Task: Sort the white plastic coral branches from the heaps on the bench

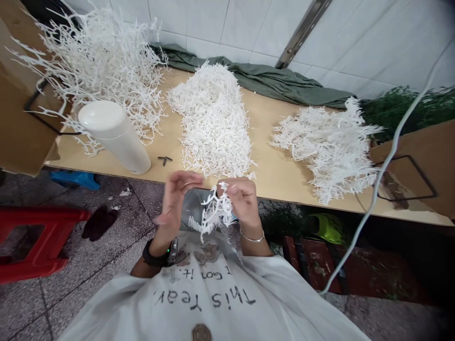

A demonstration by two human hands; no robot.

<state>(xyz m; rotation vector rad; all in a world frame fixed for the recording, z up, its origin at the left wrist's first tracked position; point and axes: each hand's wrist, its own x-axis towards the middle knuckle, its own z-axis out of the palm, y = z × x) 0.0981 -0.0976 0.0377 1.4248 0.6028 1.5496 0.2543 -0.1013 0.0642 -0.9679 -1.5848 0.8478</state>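
My right hand (pixel 244 198) is closed in a pinch on a white branching plastic sprig (pixel 215 210), which hangs in front of my shirt at the table's front edge. My left hand (pixel 174 199) is raised to the left of the sprig, slightly blurred, its fingers apart and nothing in them. Just beyond both hands lies a heap of small white sprigs (pixel 216 123) on the wooden table (pixel 265 175). A looser pile of long white branches (pixel 106 61) stands at the back left. Further right is a third pile of white sprigs (pixel 330 142).
A white bottle (pixel 119 142) stands on the table's left, beside several small dark pieces (pixel 164 160). Green cloth (pixel 284 85) lies along the tiled wall. A pale cable (pixel 387 161) crosses the right side. Cardboard boxes (pixel 423 166) flank the table; a red stool (pixel 42 265) is at lower left.
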